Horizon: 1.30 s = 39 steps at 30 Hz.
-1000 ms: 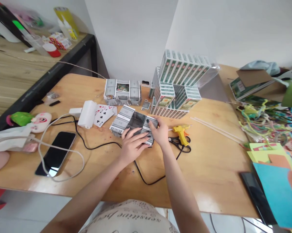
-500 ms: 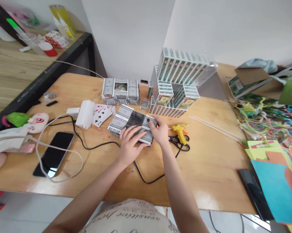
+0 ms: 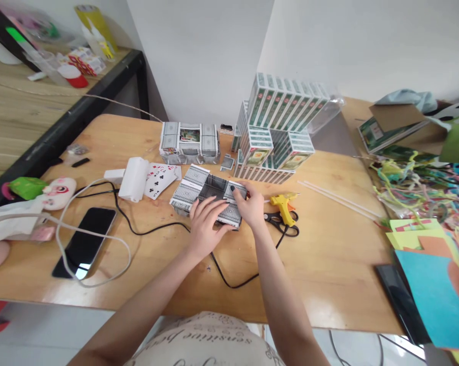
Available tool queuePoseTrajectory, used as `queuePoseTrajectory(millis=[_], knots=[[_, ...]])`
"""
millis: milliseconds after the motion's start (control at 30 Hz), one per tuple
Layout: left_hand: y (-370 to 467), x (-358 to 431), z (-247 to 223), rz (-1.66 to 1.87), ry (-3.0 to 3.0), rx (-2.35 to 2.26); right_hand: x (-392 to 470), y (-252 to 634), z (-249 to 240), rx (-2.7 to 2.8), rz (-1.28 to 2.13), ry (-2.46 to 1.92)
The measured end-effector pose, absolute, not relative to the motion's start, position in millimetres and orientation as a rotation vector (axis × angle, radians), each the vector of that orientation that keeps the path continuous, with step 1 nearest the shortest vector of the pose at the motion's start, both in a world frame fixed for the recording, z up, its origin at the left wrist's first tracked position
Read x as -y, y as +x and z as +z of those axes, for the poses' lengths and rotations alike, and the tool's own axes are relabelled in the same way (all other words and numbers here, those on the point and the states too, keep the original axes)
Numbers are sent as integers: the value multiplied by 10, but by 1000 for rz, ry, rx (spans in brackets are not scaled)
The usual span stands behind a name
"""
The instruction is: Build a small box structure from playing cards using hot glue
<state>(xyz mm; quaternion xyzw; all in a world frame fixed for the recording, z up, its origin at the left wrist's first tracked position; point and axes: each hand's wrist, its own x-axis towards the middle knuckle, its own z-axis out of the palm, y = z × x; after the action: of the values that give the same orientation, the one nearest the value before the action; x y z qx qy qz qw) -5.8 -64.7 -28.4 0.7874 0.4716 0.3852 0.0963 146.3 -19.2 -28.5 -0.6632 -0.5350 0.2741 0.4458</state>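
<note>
A box built from grey-backed playing cards (image 3: pixel 189 188) lies in front of me, with a dark recess in the middle of its top. My left hand (image 3: pixel 208 223) holds the near side, its fingers over the recess edge and its thumb lower down by the front corner. At the right end, my right hand (image 3: pixel 251 203) grips the box with its thumb on top; its other fingers are mostly hidden behind that end. A similar finished-looking card box (image 3: pixel 190 144) stands behind. To the right, a yellow glue gun (image 3: pixel 283 206) rests on black-handled scissors (image 3: pixel 275 221).
Stacked green-and-white card packs (image 3: pixel 286 104) stand behind. Loose playing cards (image 3: pixel 158 179) lie beside a white adapter (image 3: pixel 134 179). A phone (image 3: pixel 88 236) and cables are at left; glue sticks (image 3: pixel 339 201), coloured paper (image 3: pixel 427 284) and tangled yarn (image 3: pixel 416 188) are at right.
My left hand's fingers have shifted slightly and drawn closer together on the box. The right hand and the box are almost unmoved.
</note>
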Motion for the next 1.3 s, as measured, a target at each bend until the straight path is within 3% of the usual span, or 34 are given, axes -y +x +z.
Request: queuePoseTrajectory(millis=[900, 1300], knots=[[-134, 640, -228, 1096, 2543, -1223, 190, 1488, -317, 1278, 788, -1543], [-51, 712, -163, 1098, 2418, -1350, 204, 1463, -299, 1298, 749, -1574]])
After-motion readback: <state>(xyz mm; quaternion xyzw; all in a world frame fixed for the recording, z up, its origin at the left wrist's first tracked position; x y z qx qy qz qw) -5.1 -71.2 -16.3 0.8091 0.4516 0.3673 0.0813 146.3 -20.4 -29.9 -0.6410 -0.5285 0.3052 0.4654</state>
